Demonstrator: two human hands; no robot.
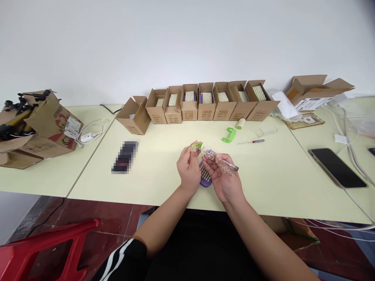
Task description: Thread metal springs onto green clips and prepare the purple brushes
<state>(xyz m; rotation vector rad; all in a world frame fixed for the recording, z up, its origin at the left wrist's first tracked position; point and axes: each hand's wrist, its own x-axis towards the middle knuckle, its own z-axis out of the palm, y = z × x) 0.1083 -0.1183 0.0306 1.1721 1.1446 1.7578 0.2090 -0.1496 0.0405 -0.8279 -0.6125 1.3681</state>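
1. L hand (pixel 189 168): fingers pinch green plastic clip (pixel 196 146) firmly, right by end of metal spring (pixel 219 164).
2. R hand (pixel 223 178): fingers half curled, holding spring & thin rod (pixel 229 162) through it. Best kept lined up w/ clip, light pressure.
3. Purple brush (pixel 205 175) on worktop (pixel 272 187), under hands.
4. Farther: green plastic piece (pixel 229 135), small screwdriver (pixel 251 141), row of cardboard boxes (pixel 206 102).

We find a dark object (pixel 124 157) pixelated beyond identification. The left hand (pixel 189 168) and right hand (pixel 222 177) hide most of a purple brush (pixel 204 182), and the left hand partly covers a green clip (pixel 196 146). Picture edges cut off a red stool (pixel 43 249) and a dark item (pixel 372 151).
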